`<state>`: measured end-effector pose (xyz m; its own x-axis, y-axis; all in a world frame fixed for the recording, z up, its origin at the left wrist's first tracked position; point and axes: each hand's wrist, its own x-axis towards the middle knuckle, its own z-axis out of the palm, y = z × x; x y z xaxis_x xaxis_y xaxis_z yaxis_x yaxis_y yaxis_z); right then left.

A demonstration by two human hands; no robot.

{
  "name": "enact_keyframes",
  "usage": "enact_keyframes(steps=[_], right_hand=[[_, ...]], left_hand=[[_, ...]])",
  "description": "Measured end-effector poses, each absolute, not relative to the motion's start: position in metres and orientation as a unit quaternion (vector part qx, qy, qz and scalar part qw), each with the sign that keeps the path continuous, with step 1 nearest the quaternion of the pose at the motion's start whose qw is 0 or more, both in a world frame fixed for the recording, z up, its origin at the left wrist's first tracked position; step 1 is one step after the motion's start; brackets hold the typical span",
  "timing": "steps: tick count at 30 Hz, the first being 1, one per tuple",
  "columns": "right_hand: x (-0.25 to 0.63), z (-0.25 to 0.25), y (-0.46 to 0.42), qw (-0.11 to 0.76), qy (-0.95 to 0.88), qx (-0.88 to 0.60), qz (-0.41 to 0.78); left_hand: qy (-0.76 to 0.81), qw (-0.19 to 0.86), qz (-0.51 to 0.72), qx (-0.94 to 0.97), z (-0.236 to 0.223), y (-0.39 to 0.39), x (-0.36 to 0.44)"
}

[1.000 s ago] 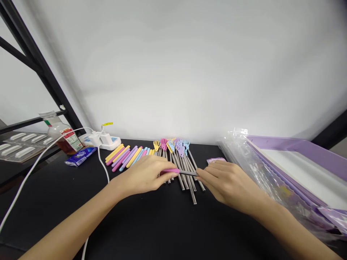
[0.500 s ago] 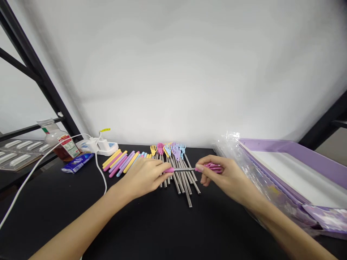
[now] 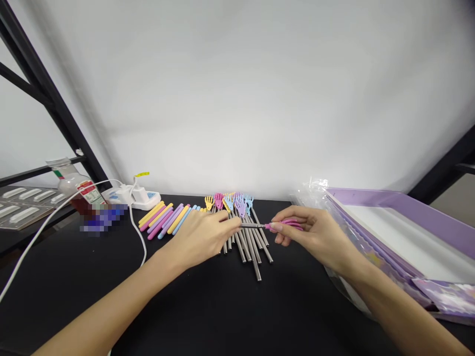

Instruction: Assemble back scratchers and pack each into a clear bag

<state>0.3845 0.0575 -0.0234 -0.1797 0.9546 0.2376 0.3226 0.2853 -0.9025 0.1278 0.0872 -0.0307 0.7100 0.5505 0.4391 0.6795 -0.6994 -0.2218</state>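
Observation:
Between my two hands a pink back scratcher (image 3: 253, 226) lies level, its metal rod showing in the gap. My left hand (image 3: 204, 235) is closed around the handle end, which the fingers hide. On the other side, my right hand (image 3: 311, 235) pinches the pink claw head, whose prongs show beneath the fingers. Behind and below the rod, several metal-rod back scratchers (image 3: 252, 242) lie in a fanned pile, with yellow, pink, blue and purple claw heads towards the wall. Left of them are several coloured handle tubes (image 3: 163, 222), partly covered by my left hand.
A purple tray (image 3: 371, 195) with clear plastic wrap (image 3: 315, 190) occupies the right side. At left stand a glass bottle (image 3: 70, 180) and a white power strip (image 3: 148, 199), with a white cable (image 3: 48, 223) crossing the black table (image 3: 222, 316). A wall rises behind.
My left fingers have shifted right along the back scratcher and now cover the pink handle end that showed before. Less rod is visible between my hands. The right hand keeps its pinch.

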Motion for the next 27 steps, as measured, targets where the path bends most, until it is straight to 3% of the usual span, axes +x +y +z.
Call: enact_keyframes(steps=[8, 11, 16, 19, 23, 27], right_hand=[[0.431, -0.003, 0.059, 0.428, -0.671, -0.542, 0.269], [0.455, -0.005, 0.066, 0.484, -0.595, -0.602, 0.224], [0.483, -0.012, 0.074, 0.572, -0.466, -0.62, 0.267], [0.495, -0.012, 0.071, 0.518, -0.506, -0.645, 0.247], [0.506, -0.007, 0.064, 0.386, -0.635, -0.626, 0.235], [0.516, -0.006, 0.062, 0.34, -0.663, -0.626, 0.232]], left_hand=[[-0.373, 0.078, -0.137, -0.914, -0.016, 0.107, 0.088], [-0.401, 0.06, -0.152, -0.901, -0.017, 0.127, 0.061], [-0.413, 0.024, -0.136, -0.9, -0.021, 0.135, 0.051], [-0.405, 0.024, -0.126, -0.905, -0.02, 0.123, 0.063], [-0.378, 0.102, -0.135, -0.91, -0.019, 0.111, 0.079], [-0.364, 0.144, -0.144, -0.909, -0.02, 0.116, 0.078]])
